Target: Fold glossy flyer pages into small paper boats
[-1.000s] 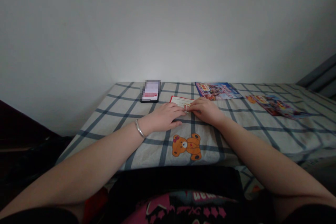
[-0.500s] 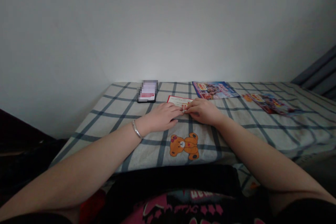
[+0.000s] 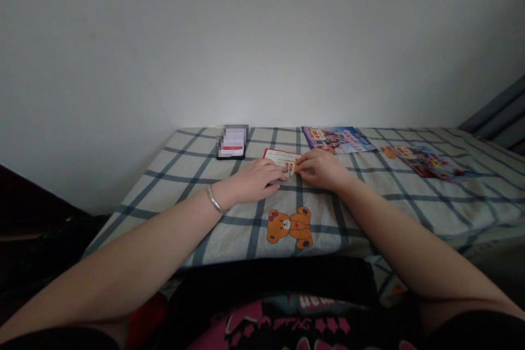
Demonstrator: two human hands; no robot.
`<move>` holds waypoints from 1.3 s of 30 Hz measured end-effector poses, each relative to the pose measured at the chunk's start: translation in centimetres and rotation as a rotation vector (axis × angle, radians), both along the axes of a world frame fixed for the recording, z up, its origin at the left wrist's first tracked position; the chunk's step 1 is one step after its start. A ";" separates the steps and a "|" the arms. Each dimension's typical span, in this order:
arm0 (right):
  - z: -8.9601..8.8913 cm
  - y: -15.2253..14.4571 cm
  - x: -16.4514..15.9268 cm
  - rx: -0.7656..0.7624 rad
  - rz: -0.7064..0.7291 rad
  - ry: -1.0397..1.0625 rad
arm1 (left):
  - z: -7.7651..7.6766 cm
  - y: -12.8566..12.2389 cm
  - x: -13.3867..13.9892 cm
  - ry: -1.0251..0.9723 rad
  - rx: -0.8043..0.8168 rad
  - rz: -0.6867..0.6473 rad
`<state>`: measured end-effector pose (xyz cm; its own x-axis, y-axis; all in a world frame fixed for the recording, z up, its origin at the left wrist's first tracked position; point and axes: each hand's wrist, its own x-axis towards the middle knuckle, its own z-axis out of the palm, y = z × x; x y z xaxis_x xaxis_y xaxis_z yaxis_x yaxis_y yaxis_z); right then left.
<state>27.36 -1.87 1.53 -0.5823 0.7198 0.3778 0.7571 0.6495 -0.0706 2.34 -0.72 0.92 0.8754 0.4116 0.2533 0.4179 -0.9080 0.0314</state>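
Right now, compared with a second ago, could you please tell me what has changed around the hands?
The right hand has shifted slightly to the right, widening the gap between the two hands' fingertips over the printed card. No new grip or release is plain. The left hand stays on the card; the phone and both leaflets lie as they were.

Phone [image 3: 233, 143] left of card [image 3: 280, 156]

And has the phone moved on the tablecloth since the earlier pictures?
No, not noticeably. Judged against the printed bear, the phone keeps its place; only the whole view shifts slightly.
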 end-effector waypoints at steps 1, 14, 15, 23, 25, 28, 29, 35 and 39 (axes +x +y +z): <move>0.0 0.1 0.2 0.002 -0.031 -0.011 | 0.0 0.0 0.0 -0.004 -0.003 -0.001; 0.7 0.0 1.8 0.000 -0.242 -0.104 | 0.0 0.2 -0.4 -0.047 -0.040 -0.031; 0.7 0.1 1.9 -0.003 -0.247 -0.108 | -0.1 0.3 -0.4 -0.056 -0.041 -0.032; 0.5 0.1 1.9 0.012 -0.237 -0.168 | -0.1 0.3 -0.4 -0.065 -0.060 -0.022; 0.5 0.0 1.9 0.012 -0.234 -0.169 | 0.0 0.3 -0.5 -0.067 -0.062 -0.029; 0.6 -0.1 1.9 0.016 -0.215 -0.175 | 0.0 0.2 -0.6 -0.055 -0.058 -0.036; 0.7 -0.1 1.9 0.019 -0.207 -0.180 | 0.0 0.1 -0.6 -0.055 -0.051 -0.037; 0.8 -0.1 1.5 0.070 -0.225 -0.259 | -0.2 0.0 -0.5 -0.082 -0.031 -0.045; 0.8 -0.1 0.9 0.127 -0.242 -0.348 | -0.3 0.1 -0.5 -0.086 -0.002 -0.045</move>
